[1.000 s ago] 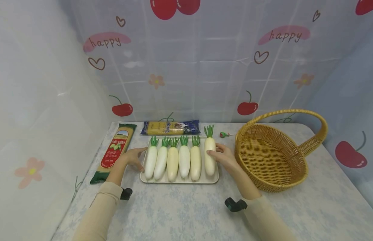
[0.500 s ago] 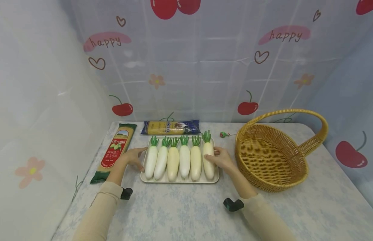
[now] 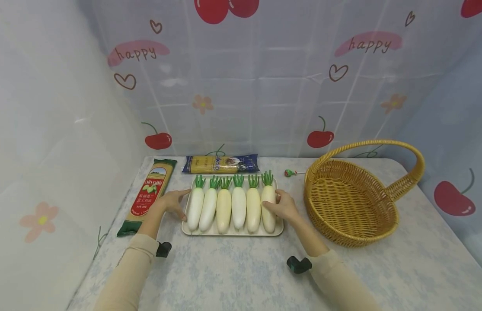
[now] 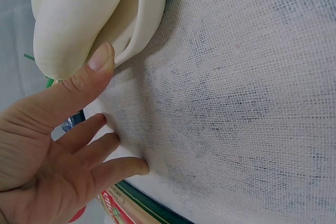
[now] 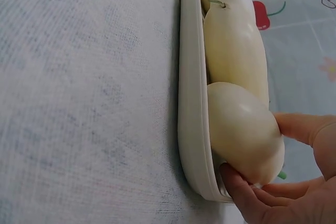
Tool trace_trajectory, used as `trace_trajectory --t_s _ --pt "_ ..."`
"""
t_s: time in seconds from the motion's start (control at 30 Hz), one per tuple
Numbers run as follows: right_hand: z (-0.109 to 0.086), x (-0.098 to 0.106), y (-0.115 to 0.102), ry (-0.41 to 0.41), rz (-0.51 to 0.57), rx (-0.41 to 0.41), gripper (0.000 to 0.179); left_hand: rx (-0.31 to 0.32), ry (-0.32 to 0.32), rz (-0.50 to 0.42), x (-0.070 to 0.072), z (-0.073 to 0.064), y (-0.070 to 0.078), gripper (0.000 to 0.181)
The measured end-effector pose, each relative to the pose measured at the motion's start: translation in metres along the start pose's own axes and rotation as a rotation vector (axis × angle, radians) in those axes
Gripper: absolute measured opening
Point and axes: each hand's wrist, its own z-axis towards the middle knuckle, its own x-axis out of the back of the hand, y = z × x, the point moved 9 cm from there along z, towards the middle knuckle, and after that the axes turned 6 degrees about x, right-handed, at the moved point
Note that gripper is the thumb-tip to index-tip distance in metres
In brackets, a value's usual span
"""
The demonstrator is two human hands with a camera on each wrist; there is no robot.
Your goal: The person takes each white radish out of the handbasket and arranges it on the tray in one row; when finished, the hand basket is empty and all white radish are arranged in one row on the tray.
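A white tray [image 3: 225,234] holds several white radishes with green tops, laid side by side. My right hand [image 3: 286,207] grips the rightmost white radish [image 3: 269,220], which lies in the tray at its right end. In the right wrist view, the thumb is on one side of this radish [image 5: 241,129] and the fingers [image 5: 239,187] reach down between it and the tray wall. At the tray's left edge is my left hand [image 3: 172,203]. Its thumb [image 4: 89,80] touches the tray rim in the left wrist view, while the other fingers extend to the tablecloth and hold nothing.
A wicker basket [image 3: 349,207] with a tall handle stands right of the tray. Behind the tray lies a blue-ended pasta packet [image 3: 221,164]; a red and green pasta packet [image 3: 147,196] lies at left. A small lollipop [image 3: 290,173] rests near the basket.
My right hand has brought the rightmost radish down and toward me into the tray, beside the others, with a slight shift left. The left hand has stayed put.
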Motion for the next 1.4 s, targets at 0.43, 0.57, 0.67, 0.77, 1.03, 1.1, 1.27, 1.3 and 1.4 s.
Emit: trace_trajectory --t_s 0.43,0.57,0.67,0.77,1.03,1.1,1.27,1.3,1.4 --pt "-0.001 0.002 -0.01 0.04 -0.202 0.086 0.065 0.003 -0.011 -0.023 -0.001 0.001 0.0 0.11" --pt "0.0 0.001 -0.012 0.035 -0.265 0.084 0.067 -0.002 -0.003 -0.016 0.0 0.001 0.0 0.109" --pt "0.0 0.001 -0.012 0.024 -0.297 0.077 0.068 0.001 -0.004 -0.021 -0.001 0.001 -0.001 0.11" --pt "0.0 0.001 -0.013 0.014 -0.313 0.075 0.067 0.001 -0.007 -0.018 -0.001 0.001 -0.001 0.11" --pt "0.001 0.0 -0.013 -0.012 -0.327 0.074 0.068 0.008 -0.019 -0.039 -0.002 0.001 0.0 0.11" --pt "0.002 0.0 -0.013 -0.011 -0.333 0.073 0.069 0.002 -0.014 -0.03 -0.001 0.001 0.0 0.11" --pt "0.001 0.0 -0.015 -0.018 -0.343 0.081 0.07 0.0 -0.009 -0.031 -0.002 0.0 -0.001 0.11" --pt "0.001 0.0 -0.015 -0.019 -0.342 0.08 0.071 0.0 -0.01 -0.034 -0.002 0.0 -0.001 0.11" --pt "0.001 0.0 -0.014 -0.016 -0.339 0.071 0.073 0.003 -0.01 -0.039 -0.002 -0.001 -0.001 0.11"
